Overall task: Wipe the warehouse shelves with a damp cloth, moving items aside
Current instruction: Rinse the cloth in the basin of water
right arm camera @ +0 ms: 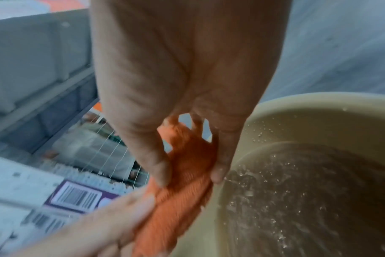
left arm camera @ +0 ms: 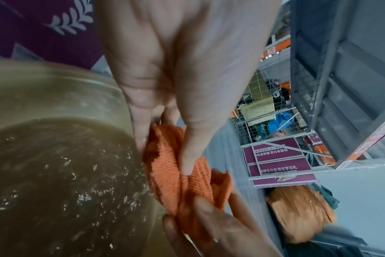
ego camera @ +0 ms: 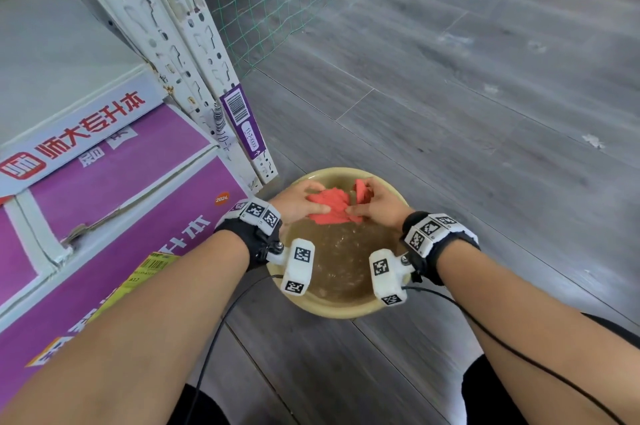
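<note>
Head: both hands (ego camera: 301, 204) (ego camera: 375, 204) grip ribbed cloth (ego camera: 332, 208).

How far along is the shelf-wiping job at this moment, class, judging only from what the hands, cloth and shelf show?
Done: the cloth looks wet. In hand: the left hand and right hand both grip it, bunched, above the murky water in the beige basin. Left: the white shelf shows no sign of wiping, and the purple boxes below it have not been moved aside.
</note>
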Demonstrator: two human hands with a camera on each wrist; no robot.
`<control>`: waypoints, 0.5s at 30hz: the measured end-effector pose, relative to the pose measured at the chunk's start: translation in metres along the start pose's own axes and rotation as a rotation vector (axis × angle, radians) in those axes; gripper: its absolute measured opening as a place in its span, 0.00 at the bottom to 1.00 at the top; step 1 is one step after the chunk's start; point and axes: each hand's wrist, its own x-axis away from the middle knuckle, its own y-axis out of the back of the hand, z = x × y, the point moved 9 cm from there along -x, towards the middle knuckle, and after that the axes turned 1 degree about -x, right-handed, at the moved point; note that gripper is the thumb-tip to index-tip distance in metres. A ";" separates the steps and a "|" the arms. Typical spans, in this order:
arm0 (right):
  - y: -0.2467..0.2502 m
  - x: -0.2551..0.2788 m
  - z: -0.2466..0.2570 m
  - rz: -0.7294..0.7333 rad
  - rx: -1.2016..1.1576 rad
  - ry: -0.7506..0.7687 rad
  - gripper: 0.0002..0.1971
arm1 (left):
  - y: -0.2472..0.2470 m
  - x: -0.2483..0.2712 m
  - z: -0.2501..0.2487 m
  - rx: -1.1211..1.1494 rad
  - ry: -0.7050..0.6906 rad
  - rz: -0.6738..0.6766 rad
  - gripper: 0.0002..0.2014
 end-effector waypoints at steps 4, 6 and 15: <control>0.008 -0.002 -0.009 -0.051 -0.188 -0.088 0.09 | 0.012 -0.001 -0.002 -0.113 -0.059 -0.040 0.26; 0.019 -0.005 -0.011 -0.151 -0.202 -0.126 0.09 | 0.024 0.001 -0.010 -0.288 -0.088 -0.140 0.20; 0.058 -0.013 -0.011 -0.372 0.159 -0.088 0.16 | 0.044 -0.003 -0.035 -0.780 -0.239 -0.247 0.22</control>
